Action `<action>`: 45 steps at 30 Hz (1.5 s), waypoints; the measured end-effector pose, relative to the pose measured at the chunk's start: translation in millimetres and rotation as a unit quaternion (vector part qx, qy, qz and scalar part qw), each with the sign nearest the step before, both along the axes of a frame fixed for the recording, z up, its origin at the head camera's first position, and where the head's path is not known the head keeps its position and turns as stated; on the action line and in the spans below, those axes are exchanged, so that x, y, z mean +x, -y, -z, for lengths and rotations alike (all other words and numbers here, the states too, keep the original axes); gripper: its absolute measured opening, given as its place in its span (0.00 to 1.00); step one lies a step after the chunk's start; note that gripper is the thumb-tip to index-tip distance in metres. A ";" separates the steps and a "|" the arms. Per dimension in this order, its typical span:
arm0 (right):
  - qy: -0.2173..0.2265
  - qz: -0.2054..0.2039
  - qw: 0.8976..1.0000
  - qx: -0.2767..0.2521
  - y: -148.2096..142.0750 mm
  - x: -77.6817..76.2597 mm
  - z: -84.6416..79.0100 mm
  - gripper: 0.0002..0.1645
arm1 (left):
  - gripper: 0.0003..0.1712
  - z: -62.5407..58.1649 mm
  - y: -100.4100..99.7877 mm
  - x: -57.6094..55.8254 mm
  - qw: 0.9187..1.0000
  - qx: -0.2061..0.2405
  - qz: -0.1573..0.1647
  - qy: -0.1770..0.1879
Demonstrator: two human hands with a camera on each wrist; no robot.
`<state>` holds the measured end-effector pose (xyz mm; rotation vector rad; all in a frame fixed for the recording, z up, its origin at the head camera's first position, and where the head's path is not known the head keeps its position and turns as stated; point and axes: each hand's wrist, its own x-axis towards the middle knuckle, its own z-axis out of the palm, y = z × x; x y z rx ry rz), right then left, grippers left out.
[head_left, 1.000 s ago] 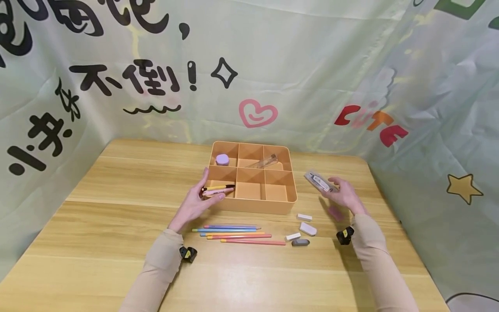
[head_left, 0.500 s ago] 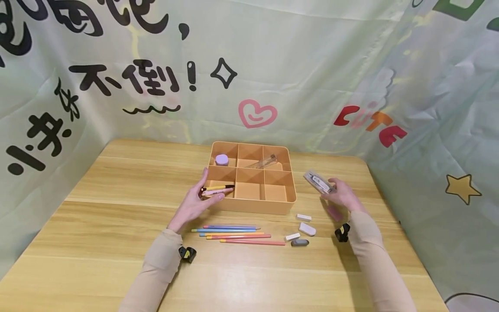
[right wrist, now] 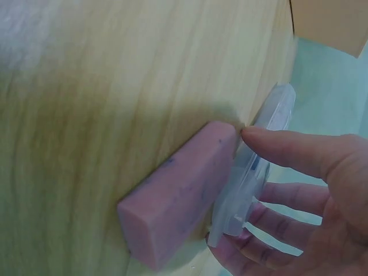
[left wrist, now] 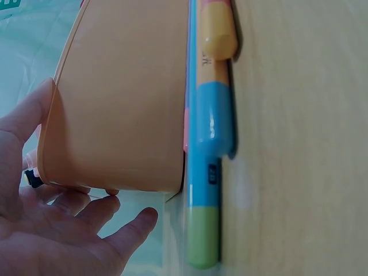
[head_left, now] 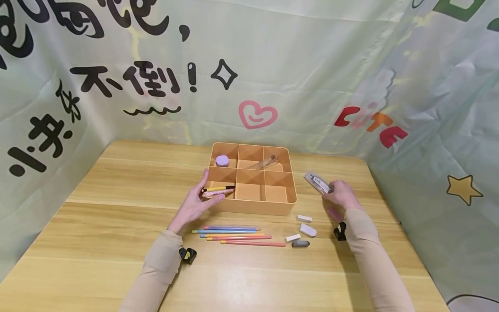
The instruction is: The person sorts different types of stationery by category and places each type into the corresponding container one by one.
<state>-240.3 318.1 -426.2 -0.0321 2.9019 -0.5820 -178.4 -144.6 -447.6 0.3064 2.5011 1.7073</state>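
Note:
My left hand (head_left: 195,203) holds the front left corner of an orange compartment organizer (head_left: 253,207), thumb at its rim and fingers along the left side. Its front left compartment has a yellow-and-black pen (head_left: 219,188) and a pink pen (head_left: 218,192) lying in it. Right of the organizer, my right hand (head_left: 343,195) grips a flat, clear plastic case (head_left: 319,182) with a printed label. In the right wrist view the thumb presses one edge of that case and the fingers curl round the other. Beside it on the table lies a pink eraser (right wrist: 178,195).
Several pencils (head_left: 241,237) lie in front of the organizer. Two small white erasers (head_left: 304,218), a larger white eraser (head_left: 308,230) and a grey one (head_left: 300,244) lie to their right. A purple-lidded item (head_left: 222,160) and a clear item (head_left: 267,162) occupy back compartments.
My right wrist has shifted slightly to the left and the hand has come further over the clear case. The case itself and my left hand look unmoved.

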 end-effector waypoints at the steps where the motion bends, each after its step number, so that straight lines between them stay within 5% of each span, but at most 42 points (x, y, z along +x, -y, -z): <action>1: 0.000 0.002 1.000 0.000 0.1 0.0 0.3 0.25 | 0.58 0.0 -0.1 0.0 1.000 -0.001 -0.001 0.001; 12: -0.015 0.012 0.999 -0.026 2.9 1.8 -1.0 0.30 | 0.59 0.5 -0.3 -0.6 1.000 0.004 0.002 0.002; 20: -0.092 0.048 0.993 -0.061 6.9 3.4 -7.6 0.36 | 0.59 -0.7 -1.1 -1.9 1.000 0.001 -0.001 -0.002; 28: -0.194 0.086 0.971 -0.112 14.9 5.9 -15.2 0.35 | 0.59 -0.3 -0.7 -1.6 1.000 0.003 0.002 0.001; 35: -0.284 0.096 0.941 -0.159 29.8 0.9 -24.9 0.32 | 0.59 -0.6 -0.5 -1.3 1.000 0.001 0.001 0.003; 40: -0.300 0.071 0.926 -0.217 45.1 -0.8 -35.7 0.32 | 0.59 -0.8 -0.4 -1.0 1.000 0.002 0.003 0.003; 45: -0.290 0.044 0.924 -0.246 57.7 -2.3 -42.8 0.33 | 0.59 -0.2 -0.4 -0.9 1.000 0.001 0.001 0.001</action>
